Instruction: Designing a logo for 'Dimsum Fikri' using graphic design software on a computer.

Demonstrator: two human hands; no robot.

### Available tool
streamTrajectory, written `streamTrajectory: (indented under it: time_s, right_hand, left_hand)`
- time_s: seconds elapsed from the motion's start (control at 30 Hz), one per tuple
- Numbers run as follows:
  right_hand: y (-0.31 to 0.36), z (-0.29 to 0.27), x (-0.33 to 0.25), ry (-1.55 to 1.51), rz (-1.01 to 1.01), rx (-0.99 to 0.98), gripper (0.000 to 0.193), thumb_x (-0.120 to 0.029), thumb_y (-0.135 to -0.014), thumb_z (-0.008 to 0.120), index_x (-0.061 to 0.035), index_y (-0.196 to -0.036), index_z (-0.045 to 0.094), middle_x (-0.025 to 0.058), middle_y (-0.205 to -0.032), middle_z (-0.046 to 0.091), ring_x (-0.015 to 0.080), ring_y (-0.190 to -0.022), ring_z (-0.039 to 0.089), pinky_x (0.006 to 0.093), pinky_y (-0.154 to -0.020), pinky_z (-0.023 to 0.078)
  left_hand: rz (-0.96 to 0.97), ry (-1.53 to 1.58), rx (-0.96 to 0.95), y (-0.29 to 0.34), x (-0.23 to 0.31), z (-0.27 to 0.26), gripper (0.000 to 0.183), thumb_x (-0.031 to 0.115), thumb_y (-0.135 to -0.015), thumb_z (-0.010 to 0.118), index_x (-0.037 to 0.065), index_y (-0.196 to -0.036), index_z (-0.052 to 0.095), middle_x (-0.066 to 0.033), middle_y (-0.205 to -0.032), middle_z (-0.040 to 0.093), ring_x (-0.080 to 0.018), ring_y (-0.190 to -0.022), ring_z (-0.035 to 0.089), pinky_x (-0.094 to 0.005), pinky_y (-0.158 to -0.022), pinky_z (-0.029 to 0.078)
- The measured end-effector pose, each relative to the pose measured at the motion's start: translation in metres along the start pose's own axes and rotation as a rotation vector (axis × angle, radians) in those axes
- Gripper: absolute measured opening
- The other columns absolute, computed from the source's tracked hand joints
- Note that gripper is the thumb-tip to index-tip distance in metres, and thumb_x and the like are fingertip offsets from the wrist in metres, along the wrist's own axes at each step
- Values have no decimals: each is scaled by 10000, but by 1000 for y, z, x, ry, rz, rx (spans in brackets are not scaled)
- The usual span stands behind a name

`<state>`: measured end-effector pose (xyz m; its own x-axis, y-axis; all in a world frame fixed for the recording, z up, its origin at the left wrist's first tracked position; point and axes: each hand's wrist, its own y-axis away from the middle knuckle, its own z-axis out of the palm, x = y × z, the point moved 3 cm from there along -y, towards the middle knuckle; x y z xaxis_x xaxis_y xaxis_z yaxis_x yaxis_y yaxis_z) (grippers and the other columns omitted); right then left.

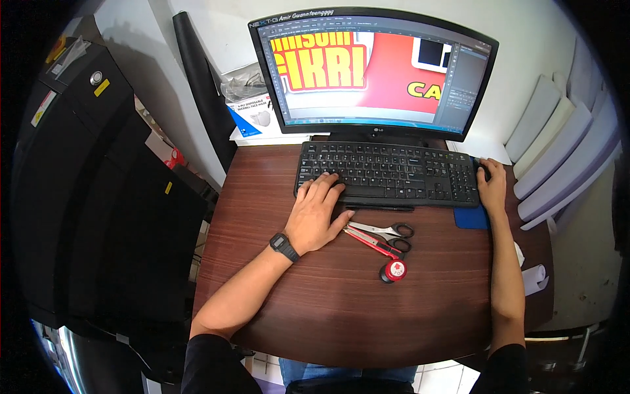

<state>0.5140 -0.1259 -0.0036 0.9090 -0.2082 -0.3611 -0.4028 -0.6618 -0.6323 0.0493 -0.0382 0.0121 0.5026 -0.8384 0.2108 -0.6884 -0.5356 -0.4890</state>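
My left hand (314, 215) rests with fingers spread on the left end of a black keyboard (387, 174). Its thumb stretches to the side, close to the tips of a pair of scissors (382, 230). A black watch (283, 247) is on that wrist. At the keyboard's right end, my right hand (493, 187) is curved over a dark mouse (484, 173), which it mostly hides. Part of a blue mouse pad (471, 218) shows below the keyboard's right end. Behind the keyboard, a monitor (357, 98) displays a design program with yellow lettering on red and white.
A red utility knife (371, 241) and a small red-and-black round stamp (394, 270) lie by the scissors on the brown desk (354, 315). Large rolls (571, 154) lean at the right. A face mask box (252, 118) sits behind left; a tall black machine (111, 197) stands left.
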Motion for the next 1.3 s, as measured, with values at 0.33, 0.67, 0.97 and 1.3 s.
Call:
streamTrajectory:
  time_s: [0.33, 0.67, 0.97, 1.3]
  right_hand:
    - [0, 2, 3, 2, 26, -13, 294, -174, -946, 648, -68, -1210, 721, 193, -1324, 620, 372, -1256, 567, 443, -1084, 447]
    - [0, 3, 3, 13, 7, -1, 291, -172, -948, 651, -64, -1209, 719, 188, -1325, 618, 367, -1251, 568, 439, -1083, 448]
    - [1, 1, 1, -3, 10, 6, 289, -163, -948, 650, -58, -1209, 716, 188, -1321, 618, 371, -1253, 566, 442, -1082, 449]
    - [0, 2, 1, 1, 12, 3, 292, -163, -947, 652, -67, -1215, 715, 197, -1326, 617, 379, -1261, 563, 451, -1088, 446]
  left_hand:
    - [-1, 1, 12, 0, 0, 0, 578, 345, -944, 709, -5, -1374, 545, -216, -1467, 488, -383, -1409, 424, -512, -1175, 303]
    - [-6, -4, 5, 0, 2, -1, 582, 339, -933, 719, -10, -1366, 550, -214, -1465, 490, -388, -1405, 429, -508, -1180, 301]
    - [-2, 8, 4, -1, 2, -1, 564, 322, -926, 722, -17, -1349, 565, -210, -1455, 497, -388, -1396, 439, -502, -1172, 311]
    - [11, 1, 21, -1, 2, -2, 557, 309, -922, 724, -17, -1345, 564, -211, -1446, 505, -391, -1393, 444, -503, -1161, 322]
